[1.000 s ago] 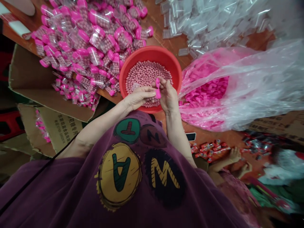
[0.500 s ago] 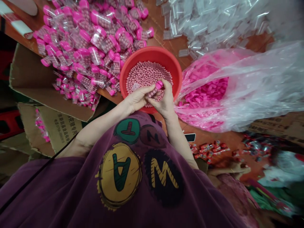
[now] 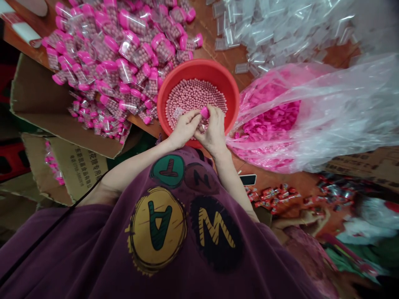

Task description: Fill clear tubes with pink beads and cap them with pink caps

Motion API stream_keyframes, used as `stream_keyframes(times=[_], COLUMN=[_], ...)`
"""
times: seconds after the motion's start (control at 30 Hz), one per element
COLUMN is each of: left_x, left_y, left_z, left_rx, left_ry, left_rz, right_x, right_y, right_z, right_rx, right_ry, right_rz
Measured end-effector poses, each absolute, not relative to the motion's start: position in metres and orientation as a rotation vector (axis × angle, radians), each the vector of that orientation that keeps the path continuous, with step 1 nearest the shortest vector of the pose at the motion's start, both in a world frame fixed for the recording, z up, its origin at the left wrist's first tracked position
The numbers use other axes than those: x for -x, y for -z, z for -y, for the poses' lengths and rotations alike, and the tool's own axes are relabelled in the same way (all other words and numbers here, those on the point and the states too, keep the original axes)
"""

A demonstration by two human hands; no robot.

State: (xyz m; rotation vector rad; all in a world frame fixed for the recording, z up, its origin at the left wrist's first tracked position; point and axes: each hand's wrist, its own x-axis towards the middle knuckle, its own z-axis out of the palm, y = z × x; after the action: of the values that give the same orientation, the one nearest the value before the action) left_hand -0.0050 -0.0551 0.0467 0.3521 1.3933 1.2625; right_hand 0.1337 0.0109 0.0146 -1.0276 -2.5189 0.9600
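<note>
Above the near side of a red bowl point(image 3: 199, 66), my two hands close around a small clear bottle with a bright pink cap point(image 3: 205, 112). My left hand point(image 3: 184, 129) pinches it from the left with thumb and fingers. My right hand point(image 3: 215, 132) has its fingers wrapped around it from the right, the fingertips beside the cap. Most of the bottle's body is hidden by the fingers. Small round pink balls point(image 3: 195, 93) fill the lower part of the bowl, and a clear empty-looking bottle point(image 3: 178, 113) lies on them at the left.
Capped bottles of pink balls point(image 3: 124, 62) are heaped at left, spilling toward a cardboard box point(image 3: 37, 95). Clear empty bottles point(image 3: 264, 33) lie back right. A plastic bag point(image 3: 327, 124) holds pink caps point(image 3: 277, 116). A phone point(image 3: 248, 180) and another person's hand point(image 3: 314, 220) are lower right.
The bottle has turned between my fingers: its cap now sits slightly lower and further left, and its filled body is mostly covered. My left fingers have closed in toward the right hand.
</note>
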Motion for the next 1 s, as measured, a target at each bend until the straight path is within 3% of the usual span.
stream_keyframes(times=[0.3,1.0], left_x=[0.003,0.011], left_y=[-0.057,-0.015], left_z=[0.05,0.041], left_rx=[-0.327,-0.264], left_ry=[-1.226,-1.192], left_rz=[-1.361,-1.735], right_x=[-0.139,-0.095], right_y=[-0.03,0.015], right_z=[-0.007,-0.009], right_rx=[1.145,1.336], right_ry=[-0.965,-1.019], right_rz=[2.553,2.571])
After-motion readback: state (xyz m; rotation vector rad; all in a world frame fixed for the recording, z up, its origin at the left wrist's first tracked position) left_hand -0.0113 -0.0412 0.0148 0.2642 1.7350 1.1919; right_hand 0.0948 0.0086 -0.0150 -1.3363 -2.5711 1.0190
